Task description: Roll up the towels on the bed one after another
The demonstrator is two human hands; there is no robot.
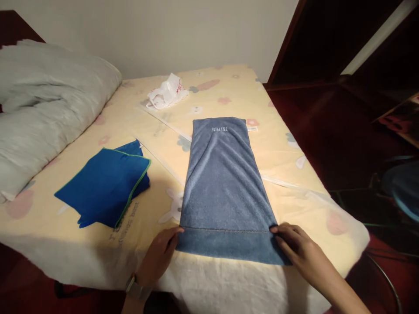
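- A long grey-blue terry towel (225,187) lies flat in the centre of the frame, folded into a narrow strip on the pale yellow bedsheet with a faded flower and animal print (229,91); small white lettering shows near its far end, and a stitched hem band crosses its near end.
- The left hand (159,257), at the lower centre-left, grips the towel's near left corner, fingers curled narrowly around the edge; a wristwatch with a grey band (135,285) sits on that wrist.
- The right hand (299,248), at the lower centre-right, pinches the towel's near right corner, fingers close together, thumb over the hem.
- A folded bright blue cloth with a green edge trim (106,187) rests on the sheet left of the towel, apart from it.
- A crumpled white plastic bag with red print (166,91) lies near the far end of the bed, above centre.
- A rumpled light grey quilt (49,104) is heaped in the upper left.
- Dark reddish wooden furniture (327,39) fills the upper right.
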